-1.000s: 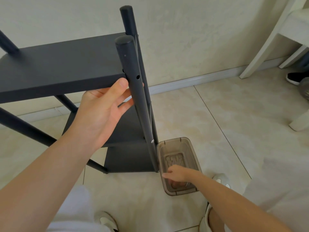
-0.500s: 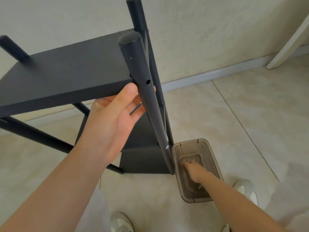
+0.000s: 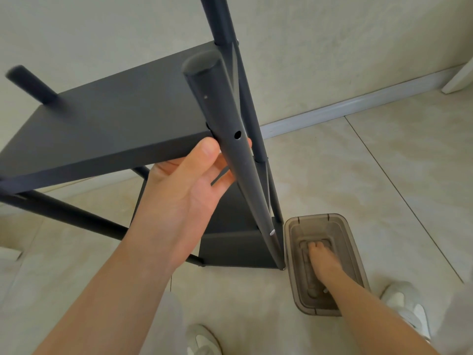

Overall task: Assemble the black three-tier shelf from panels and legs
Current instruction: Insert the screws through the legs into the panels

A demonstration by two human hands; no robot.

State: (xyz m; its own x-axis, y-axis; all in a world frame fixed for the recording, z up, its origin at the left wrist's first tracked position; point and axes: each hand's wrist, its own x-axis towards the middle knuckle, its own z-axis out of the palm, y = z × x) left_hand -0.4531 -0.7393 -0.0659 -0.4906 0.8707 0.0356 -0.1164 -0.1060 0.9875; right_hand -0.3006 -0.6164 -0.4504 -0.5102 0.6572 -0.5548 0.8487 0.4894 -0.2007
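Head camera looks down on the black shelf [image 3: 238, 248], which stands on the floor [image 3: 358, 175] in front of the person, up close to the left hand [image 3: 184, 190]. Its top panel [image 3: 122, 116] sits just above that hand and runs off to the hand's left. The left hand holds the front leg [image 3: 225, 111] just under the top panel. The thumb is on the near side of the leg and one fingertip peeks out on the far side, so the hand wraps round it. A small round hole [image 3: 238, 135] shows in the leg just above the thumb. A second leg [image 3: 225, 26] stands right behind the front one and goes up higher. Low on the front leg, near the right hand [image 3: 323, 262], a little white peg [image 3: 272, 232] sticks out.

The two hands are well apart. The right hand is down inside a brown see-through box [image 3: 317, 216] on the floor, just beside the foot of the front leg. Its fingertips touch the bottom of the box. I cannot tell if it holds anything.

One pale shoe [image 3: 202, 339] is below the left arm and another shoe [image 3: 407, 303] is just right of the box. A pale wall [image 3: 332, 47] stands behind the shelf.
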